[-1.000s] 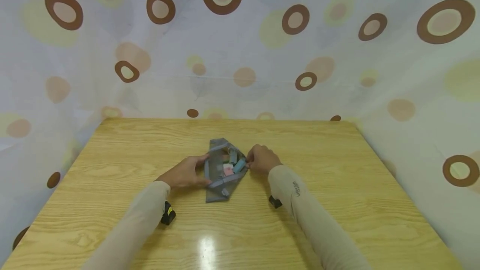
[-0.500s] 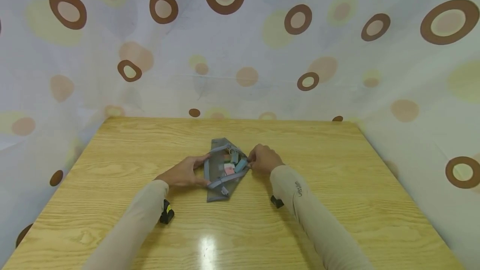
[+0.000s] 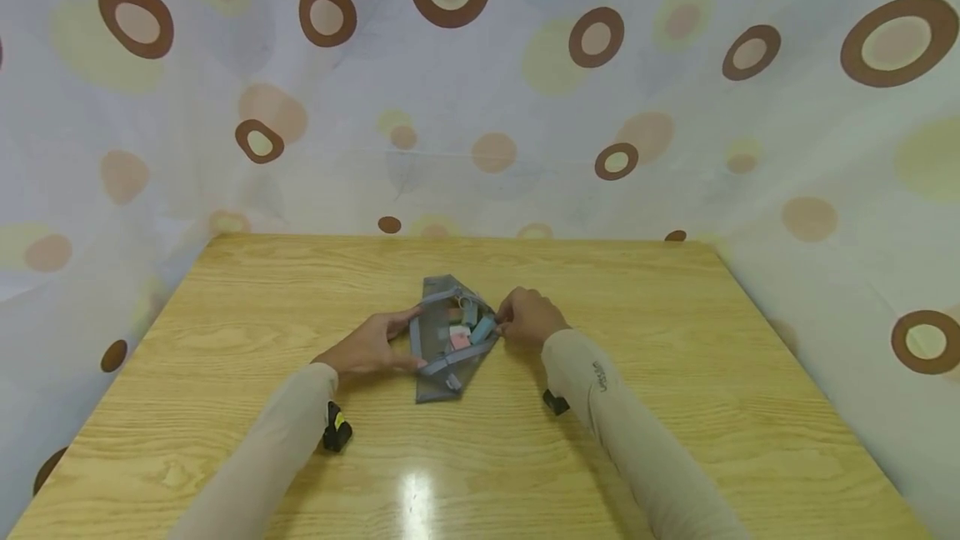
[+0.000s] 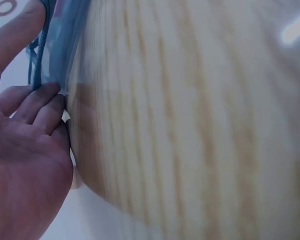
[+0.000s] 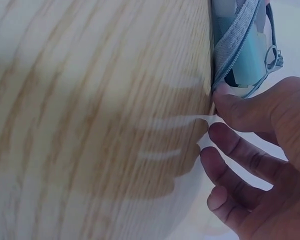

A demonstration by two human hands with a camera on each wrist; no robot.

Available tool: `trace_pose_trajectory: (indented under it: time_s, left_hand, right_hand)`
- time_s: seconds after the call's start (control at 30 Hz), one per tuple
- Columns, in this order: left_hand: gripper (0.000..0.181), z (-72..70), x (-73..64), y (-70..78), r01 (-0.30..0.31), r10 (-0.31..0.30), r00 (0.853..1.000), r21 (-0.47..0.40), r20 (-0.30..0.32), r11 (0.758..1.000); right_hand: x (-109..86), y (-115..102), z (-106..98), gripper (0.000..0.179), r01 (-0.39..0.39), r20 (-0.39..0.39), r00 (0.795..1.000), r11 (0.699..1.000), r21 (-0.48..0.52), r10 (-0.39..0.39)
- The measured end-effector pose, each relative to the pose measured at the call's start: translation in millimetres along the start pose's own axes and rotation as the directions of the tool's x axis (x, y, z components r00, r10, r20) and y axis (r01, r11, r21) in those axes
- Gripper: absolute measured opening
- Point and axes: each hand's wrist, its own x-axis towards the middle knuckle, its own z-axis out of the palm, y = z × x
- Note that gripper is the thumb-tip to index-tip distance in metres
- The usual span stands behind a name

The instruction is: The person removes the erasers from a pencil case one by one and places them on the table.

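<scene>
A grey see-through zip pouch [image 3: 437, 394] lies on the wooden table with its zipped mouth spread wide. Inside it show a light-blue block [image 3: 482, 329], a pink-and-white piece [image 3: 460, 340] and other small items. My left hand [image 3: 369, 346] holds the left side of the mouth, thumb at the near zip edge and fingers at the far one. At the right end of the mouth, my right hand [image 3: 529, 321] pinches the corner of the pouch. In the right wrist view, the thumb [image 5: 235, 107] sits right at the end of the zip, below the blue block.
The wood-grain table [image 3: 637, 290] runs back to a white, circle-patterned sheet [image 3: 495, 107] that hangs behind it and along both sides. Small black devices are strapped under both wrists. A bright light reflection shows on the table near the front.
Both hands keep their places on the pouch, with only very slight movement. The whole view shifted slightly between the first and second frames.
</scene>
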Motion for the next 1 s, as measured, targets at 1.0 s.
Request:
trace_pose_trajectory:
  time_s: [1.0]
  left_hand:
    - [0.099,1.2,-0.2,7.5,0.046,-0.046,0.999,0.007,0.024,0.999]
  right_hand:
    - [-11.6,-15.8,-25.3,0.021,0.260,-0.034,0.964,0.962,-0.082,-0.263]
